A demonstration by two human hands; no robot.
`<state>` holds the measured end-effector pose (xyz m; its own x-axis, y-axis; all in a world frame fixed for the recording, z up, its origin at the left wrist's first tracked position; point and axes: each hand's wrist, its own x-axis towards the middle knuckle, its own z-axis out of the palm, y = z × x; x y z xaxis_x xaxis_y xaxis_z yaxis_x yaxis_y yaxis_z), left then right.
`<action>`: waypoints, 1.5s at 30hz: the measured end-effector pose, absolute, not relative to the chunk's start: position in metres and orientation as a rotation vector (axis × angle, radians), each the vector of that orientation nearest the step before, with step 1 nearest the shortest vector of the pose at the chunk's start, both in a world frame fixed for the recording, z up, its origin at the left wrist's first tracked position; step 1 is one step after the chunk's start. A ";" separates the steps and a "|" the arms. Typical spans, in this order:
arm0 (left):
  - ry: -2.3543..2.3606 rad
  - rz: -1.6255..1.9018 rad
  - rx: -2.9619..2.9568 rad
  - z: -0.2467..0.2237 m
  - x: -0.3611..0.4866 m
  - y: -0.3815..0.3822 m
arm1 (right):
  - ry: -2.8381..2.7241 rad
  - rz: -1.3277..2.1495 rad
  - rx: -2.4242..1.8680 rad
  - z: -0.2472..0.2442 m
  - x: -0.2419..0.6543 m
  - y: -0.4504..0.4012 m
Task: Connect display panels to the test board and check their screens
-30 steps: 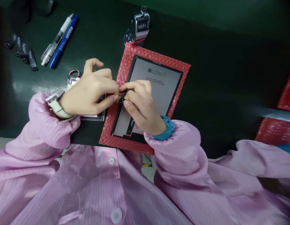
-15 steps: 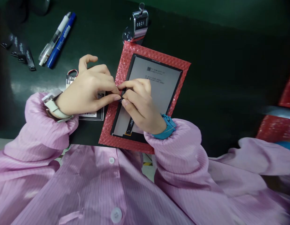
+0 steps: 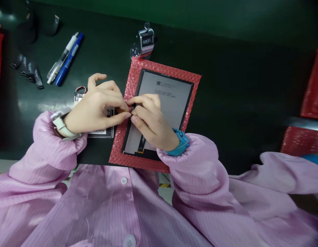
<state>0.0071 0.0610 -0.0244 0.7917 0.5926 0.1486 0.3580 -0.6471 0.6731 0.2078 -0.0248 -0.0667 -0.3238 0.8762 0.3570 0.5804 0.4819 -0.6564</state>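
Observation:
A flat display panel (image 3: 171,106) with a grey back and dark border lies on a red bubble-wrap sheet (image 3: 145,164). My left hand (image 3: 102,106) pinches thumb and forefinger together at the panel's left edge. Meeting them there are the closed fingertips of my right hand (image 3: 151,120), which rests over the panel. Between the fingertips is a small dark piece, mostly hidden, its kind unclear. A black flex cable (image 3: 141,144) with a gold end lies on the panel's lower left. Under my left hand, a circuit board with a printed label (image 3: 101,133) is partly covered.
Behind the wrap stands a metal tally counter (image 3: 147,41) showing 0021. A blue marker (image 3: 69,60) and a clear pen (image 3: 62,58) lie at left, near several black flex strips (image 3: 38,78). More red bubble wrap (image 3: 313,85) and another person's pink sleeve (image 3: 290,171) are at right.
The camera view has shifted, so the table items appear lower. Both hands stay pinched at the panel's left edge; the dark piece between the fingertips shows less now.

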 end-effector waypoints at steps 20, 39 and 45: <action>1.079 1.034 2.284 -0.007 -0.019 0.060 | -1.832 0.633 -1.147 -0.065 0.207 -0.020; 1.346 0.557 2.740 -0.074 -0.030 -0.046 | -1.526 0.596 -1.324 -0.070 0.211 -0.010; 1.344 0.571 2.837 -0.079 -0.031 -0.043 | -1.526 0.404 -1.407 -0.063 0.225 -0.006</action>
<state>-0.0306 -0.0432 -0.0794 0.5813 0.7398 0.3389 0.7572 -0.6442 0.1074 0.2255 -0.0058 -0.0627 0.1543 0.8921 0.4246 0.5649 0.2729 -0.7787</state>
